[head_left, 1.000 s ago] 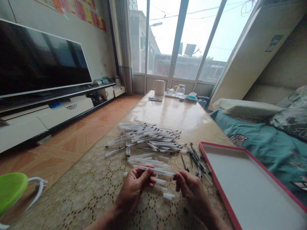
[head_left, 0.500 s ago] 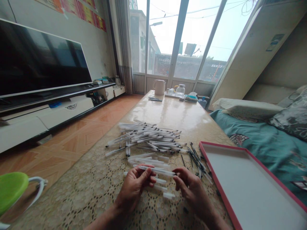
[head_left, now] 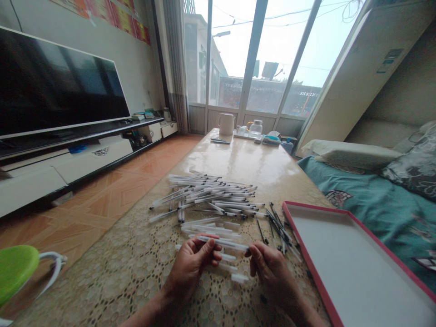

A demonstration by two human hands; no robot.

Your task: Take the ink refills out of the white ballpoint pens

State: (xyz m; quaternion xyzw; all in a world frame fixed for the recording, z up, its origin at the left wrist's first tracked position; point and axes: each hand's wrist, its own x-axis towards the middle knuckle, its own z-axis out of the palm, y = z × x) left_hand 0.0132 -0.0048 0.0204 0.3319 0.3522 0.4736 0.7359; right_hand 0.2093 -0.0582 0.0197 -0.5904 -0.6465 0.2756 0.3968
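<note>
A slim white pen (head_left: 233, 245) with a dark end is held level above the table. My left hand (head_left: 193, 263) is closed round its left part, the thumb lying along the barrel. At the other end, the thumb and forefinger of my right hand (head_left: 270, 268) pinch the dark tip. Under and beside the hands lie several translucent white tubes (head_left: 239, 277). Behind them is a heap of white pens with dark ends (head_left: 211, 193). Thin black refill-like sticks (head_left: 278, 227) lie loosely to the right.
A shallow red-rimmed tray (head_left: 318, 272) with a white inside lies at the table's right. A jug (head_left: 226, 123) and a glass pitcher (head_left: 256, 127) stand at the far end of the patterned table (head_left: 129, 268). A green stool (head_left: 18, 272) is on the left.
My right hand's fingers have closed further round the pen's dark end, and the hand has turned slightly. My left hand stays in place with the pen.
</note>
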